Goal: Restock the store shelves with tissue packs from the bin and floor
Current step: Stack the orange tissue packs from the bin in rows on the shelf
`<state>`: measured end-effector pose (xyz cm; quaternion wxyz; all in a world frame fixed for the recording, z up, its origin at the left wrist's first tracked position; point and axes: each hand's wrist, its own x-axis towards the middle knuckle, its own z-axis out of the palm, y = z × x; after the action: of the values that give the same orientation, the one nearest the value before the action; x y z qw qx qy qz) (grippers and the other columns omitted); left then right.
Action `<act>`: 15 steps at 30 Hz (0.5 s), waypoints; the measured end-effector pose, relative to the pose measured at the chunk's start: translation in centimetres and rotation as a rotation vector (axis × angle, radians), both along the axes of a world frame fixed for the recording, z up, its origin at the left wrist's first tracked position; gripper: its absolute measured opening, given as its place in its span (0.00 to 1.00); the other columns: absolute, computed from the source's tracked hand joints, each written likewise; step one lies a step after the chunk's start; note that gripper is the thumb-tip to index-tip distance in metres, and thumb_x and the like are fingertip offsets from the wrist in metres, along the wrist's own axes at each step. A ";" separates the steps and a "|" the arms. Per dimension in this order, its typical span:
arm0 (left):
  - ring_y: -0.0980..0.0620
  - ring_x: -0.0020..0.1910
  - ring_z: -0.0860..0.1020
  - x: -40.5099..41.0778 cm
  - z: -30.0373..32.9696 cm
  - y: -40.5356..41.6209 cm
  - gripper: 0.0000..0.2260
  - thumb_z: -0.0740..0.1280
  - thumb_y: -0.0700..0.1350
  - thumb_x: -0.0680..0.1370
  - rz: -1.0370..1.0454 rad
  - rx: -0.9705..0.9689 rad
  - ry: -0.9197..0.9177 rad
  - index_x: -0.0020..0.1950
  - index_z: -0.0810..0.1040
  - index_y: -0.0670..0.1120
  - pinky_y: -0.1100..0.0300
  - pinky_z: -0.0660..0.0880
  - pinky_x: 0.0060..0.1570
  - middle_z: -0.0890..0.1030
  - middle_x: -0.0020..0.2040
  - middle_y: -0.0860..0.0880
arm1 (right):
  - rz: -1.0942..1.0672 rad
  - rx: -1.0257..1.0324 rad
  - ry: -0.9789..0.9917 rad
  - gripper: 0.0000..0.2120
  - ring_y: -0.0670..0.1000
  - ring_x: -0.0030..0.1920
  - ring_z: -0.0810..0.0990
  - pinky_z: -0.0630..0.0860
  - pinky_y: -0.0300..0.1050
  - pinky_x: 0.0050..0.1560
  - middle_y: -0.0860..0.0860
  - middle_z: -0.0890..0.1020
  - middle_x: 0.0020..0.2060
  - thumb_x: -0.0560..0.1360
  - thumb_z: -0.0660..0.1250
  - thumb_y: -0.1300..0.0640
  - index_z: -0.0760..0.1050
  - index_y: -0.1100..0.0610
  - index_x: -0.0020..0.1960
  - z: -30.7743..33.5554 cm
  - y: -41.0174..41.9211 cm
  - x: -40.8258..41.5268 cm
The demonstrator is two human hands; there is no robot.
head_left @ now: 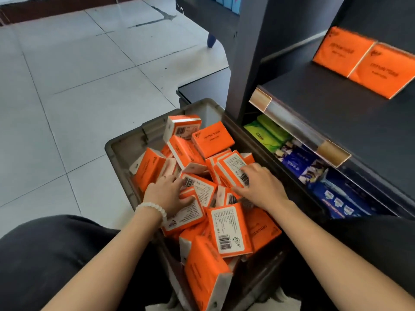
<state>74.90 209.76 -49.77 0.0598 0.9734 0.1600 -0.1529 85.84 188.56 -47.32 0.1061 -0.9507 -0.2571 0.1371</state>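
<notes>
The left hand (167, 195), a white bead bracelet (151, 209) on its wrist, curls its fingers round an orange plastic-wrapped tissue pack (187, 215) in the heap. The right hand (258, 187) lies with fingers spread fairly wide on another orange label-side-up pack (232, 168), thumb at its near edge. Both packs sit among many jumbled ones filling the grey plastic bin (121, 151). Right of the bin, the dark metal shelf (336, 113) carries two orange packs (368, 61); green packs (267, 133) and blue packs (314, 171) fill the tier below.

Bare forearms, a white bead bracelet (152, 209) on the left wrist, dark trousers (45, 254).
</notes>
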 end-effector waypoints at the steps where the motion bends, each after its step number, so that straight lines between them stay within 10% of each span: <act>1: 0.50 0.63 0.70 0.0 -0.2 0.2 0.27 0.57 0.67 0.74 0.002 -0.015 0.009 0.67 0.68 0.55 0.52 0.71 0.58 0.71 0.64 0.51 | -0.004 -0.010 0.019 0.34 0.52 0.66 0.67 0.71 0.50 0.59 0.50 0.68 0.67 0.71 0.67 0.38 0.62 0.52 0.71 -0.7 0.5 0.1; 15: 0.57 0.52 0.71 -1.0 0.6 0.6 0.22 0.67 0.60 0.72 0.002 -0.275 -0.022 0.61 0.70 0.54 0.60 0.73 0.53 0.71 0.53 0.56 | -0.105 0.010 0.025 0.39 0.54 0.66 0.69 0.72 0.51 0.58 0.52 0.68 0.66 0.66 0.74 0.45 0.60 0.53 0.71 -2.2 2.3 1.2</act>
<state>73.91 210.33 -49.14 0.1947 0.9575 0.1376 -0.1625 87.06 190.82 -49.55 0.1213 -0.9606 -0.2061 0.1417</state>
